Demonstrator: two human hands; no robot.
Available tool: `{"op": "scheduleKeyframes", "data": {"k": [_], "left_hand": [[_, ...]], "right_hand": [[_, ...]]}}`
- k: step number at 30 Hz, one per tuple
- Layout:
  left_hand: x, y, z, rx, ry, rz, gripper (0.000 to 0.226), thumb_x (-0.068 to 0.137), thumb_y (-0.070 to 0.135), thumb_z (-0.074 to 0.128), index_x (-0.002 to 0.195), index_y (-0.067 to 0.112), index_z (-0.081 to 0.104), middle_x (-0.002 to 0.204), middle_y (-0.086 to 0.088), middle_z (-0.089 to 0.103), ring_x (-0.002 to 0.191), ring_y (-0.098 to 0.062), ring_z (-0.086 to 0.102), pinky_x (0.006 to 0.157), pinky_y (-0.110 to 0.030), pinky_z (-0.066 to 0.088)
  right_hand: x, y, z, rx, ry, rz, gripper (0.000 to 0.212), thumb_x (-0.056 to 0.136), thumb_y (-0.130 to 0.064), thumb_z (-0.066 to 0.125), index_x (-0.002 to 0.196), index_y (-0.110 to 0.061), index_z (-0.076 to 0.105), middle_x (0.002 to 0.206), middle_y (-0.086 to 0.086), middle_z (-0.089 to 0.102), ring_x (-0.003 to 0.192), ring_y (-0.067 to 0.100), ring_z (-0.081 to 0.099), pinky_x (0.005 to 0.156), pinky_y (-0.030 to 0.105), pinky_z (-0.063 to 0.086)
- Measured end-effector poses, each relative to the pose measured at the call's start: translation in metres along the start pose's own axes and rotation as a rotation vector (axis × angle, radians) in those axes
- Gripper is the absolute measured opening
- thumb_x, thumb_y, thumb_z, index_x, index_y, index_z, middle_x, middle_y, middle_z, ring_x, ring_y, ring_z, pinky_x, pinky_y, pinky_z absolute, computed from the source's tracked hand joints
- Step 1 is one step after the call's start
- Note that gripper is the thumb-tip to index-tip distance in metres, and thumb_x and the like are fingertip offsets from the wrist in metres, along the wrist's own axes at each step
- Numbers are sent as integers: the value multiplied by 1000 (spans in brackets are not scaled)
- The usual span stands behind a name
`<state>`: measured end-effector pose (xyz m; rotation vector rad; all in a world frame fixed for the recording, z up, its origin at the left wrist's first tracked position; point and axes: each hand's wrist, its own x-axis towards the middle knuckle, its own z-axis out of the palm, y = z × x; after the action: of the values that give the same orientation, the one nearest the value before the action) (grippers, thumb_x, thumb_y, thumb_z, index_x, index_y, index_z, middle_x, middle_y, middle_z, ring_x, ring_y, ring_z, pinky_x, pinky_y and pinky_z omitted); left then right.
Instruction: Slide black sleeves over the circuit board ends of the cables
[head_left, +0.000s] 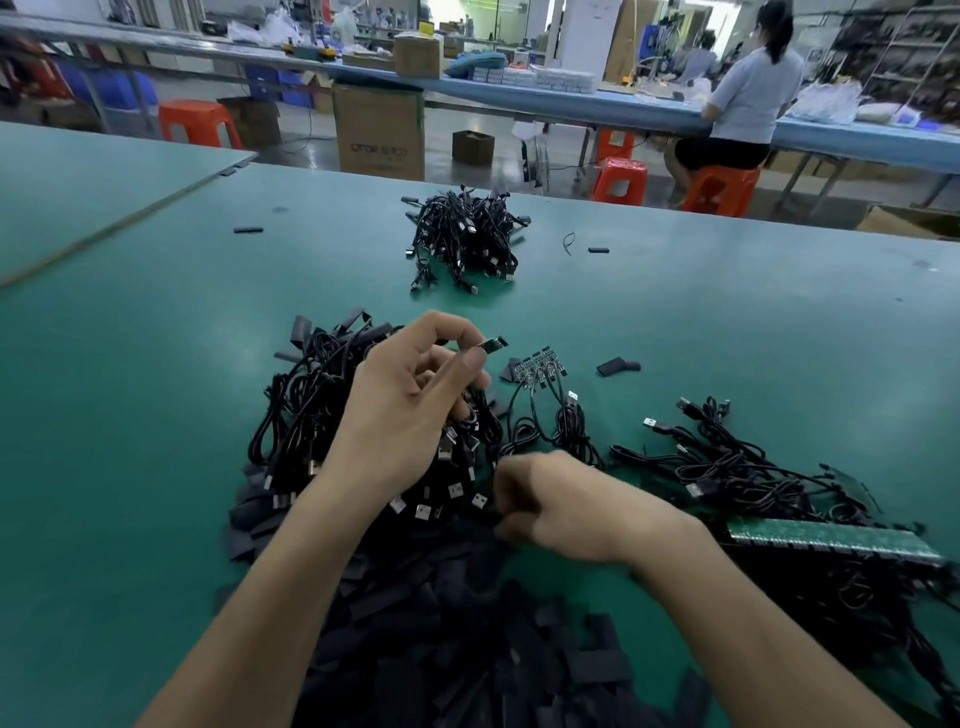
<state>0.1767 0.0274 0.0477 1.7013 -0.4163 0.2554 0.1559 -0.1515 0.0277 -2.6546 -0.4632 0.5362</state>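
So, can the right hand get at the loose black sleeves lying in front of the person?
Likely yes: the right hand is at the edge of the sleeve pile, with nothing lying between them.

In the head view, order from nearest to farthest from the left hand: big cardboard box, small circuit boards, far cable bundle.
1. small circuit boards, right of left hand.
2. far cable bundle, mid-table ahead.
3. big cardboard box, on floor beyond.

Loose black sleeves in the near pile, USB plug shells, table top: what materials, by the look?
Black sleeves: matte, flattened thin tubing, probably heat-shrink plastic.
USB plug shells: bright silvery boxes, likely stamped metal.
Table top: green with a soft sheen; looks like a rubber or vinyl mat, uncertain.
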Motion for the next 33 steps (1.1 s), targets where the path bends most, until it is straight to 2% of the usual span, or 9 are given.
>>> {"op": "scheduleKeyframes", "data": {"k": [2,5,9,13,15,20,24,28,33], "left_hand": [[0,0,1,27,9,0,18,98,27,62,89,41,63,73,6,71,52,-6,55,52,-19,45],[0,-1,2,50,26,-5,17,99,24,62,90,37,65,66,6,69,49,-9,50,51,-25,44],[0,0,3,89,26,-17,18,99,26,61,92,42,66,62,11,65,49,-7,45,48,-21,39],[-1,-1,3,133,34,-19,20,98,28,61,96,46,68,61,13,64,49,-4,44,47,-18,38],[-1,-2,2,160,42,-19,18,97,29,62,100,45,70,62,13,64,48,-1,45,48,-13,36],[-2,-4,2,213,48,-35,17,96,28,64,107,36,75,62,20,64,53,5,53,51,-8,37],[-1,-5,2,260,43,-46,22,100,28,58,116,29,73,64,22,63,58,7,56,52,-6,38],[-1,-4,3,240,16,-67,29,103,22,52,127,25,68,64,13,60,44,0,43,46,-9,33],[-1,-4,3,190,-23,-83,33,102,18,52,131,25,65,73,22,67,44,-2,40,44,-14,36]], "right_hand": [[0,-1,-10,124,176,-39,23,92,-13,66,83,-25,48,78,-4,59,69,15,54,62,26,46],[-5,-3,-25,430,449,-120,22,91,-8,67,91,-26,53,75,2,70,69,16,66,66,25,52],[-7,-4,-37,705,635,-156,31,92,-3,62,104,-32,65,71,-3,73,61,10,68,56,14,49],[-10,-4,-41,761,645,-156,36,96,-1,56,111,-33,64,77,-1,73,65,14,69,51,22,50],[-13,-5,-41,791,647,-167,34,96,0,56,105,-29,69,80,5,72,65,16,70,49,22,51],[-14,-8,-41,865,698,-202,16,89,1,70,98,-12,72,77,3,69,60,14,70,50,22,53],[-13,-8,-40,818,711,-233,19,85,-5,75,100,-17,73,74,-8,71,63,8,66,60,19,52],[-11,-8,-39,737,767,-241,24,81,-14,80,101,-26,73,86,-8,76,78,10,71,77,25,58],[-11,-5,-35,700,845,-232,19,82,-19,79,98,-28,72,82,-10,75,71,8,71,74,23,57]]}}
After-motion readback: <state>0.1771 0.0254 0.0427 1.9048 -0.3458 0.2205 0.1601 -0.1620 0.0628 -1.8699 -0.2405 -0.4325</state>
